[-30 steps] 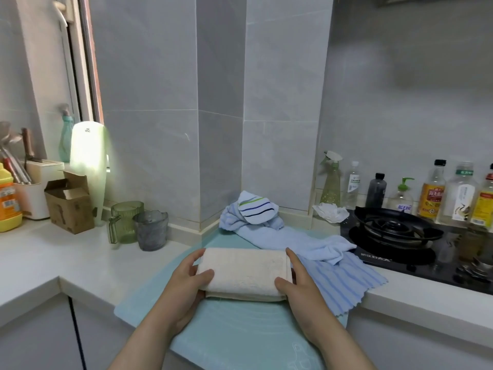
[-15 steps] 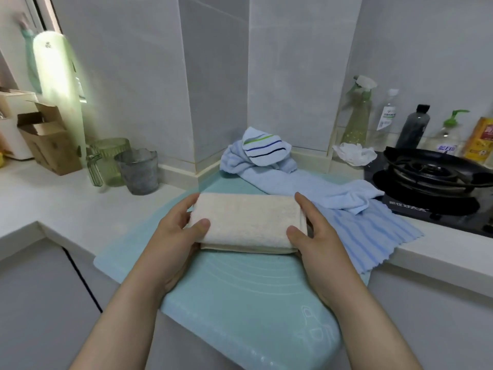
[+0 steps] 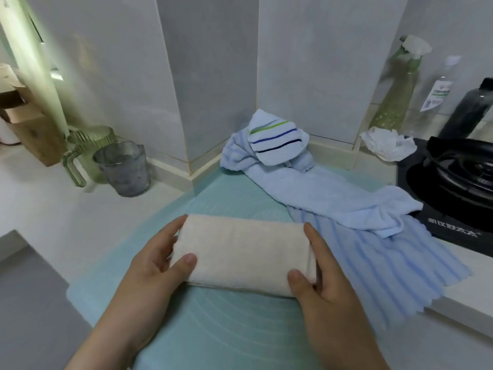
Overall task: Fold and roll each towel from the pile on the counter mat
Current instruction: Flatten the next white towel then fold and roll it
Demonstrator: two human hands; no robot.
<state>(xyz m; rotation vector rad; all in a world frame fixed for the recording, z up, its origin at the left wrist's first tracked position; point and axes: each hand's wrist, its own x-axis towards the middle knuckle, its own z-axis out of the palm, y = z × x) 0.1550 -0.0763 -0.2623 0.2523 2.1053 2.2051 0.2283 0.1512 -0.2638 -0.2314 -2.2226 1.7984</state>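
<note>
At the lower centre of the frame, on the counter mat point(image 3: 213, 329), our left hand point(image 3: 152, 268) and right hand point(image 3: 322, 287) clasp the ends of the soft, light cream towel point(image 3: 242, 249), best held there.

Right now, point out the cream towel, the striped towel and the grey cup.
cream towel point(image 3: 245, 252), head view, top face middle.
striped towel point(image 3: 274, 141), head view, between its stripes.
grey cup point(image 3: 122, 169), head view, front wall.

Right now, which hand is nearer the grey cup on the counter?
Left. The left hand grips the cream towel at the end facing the grey cup; the right hand grips the opposite end, toward the stove.
</note>
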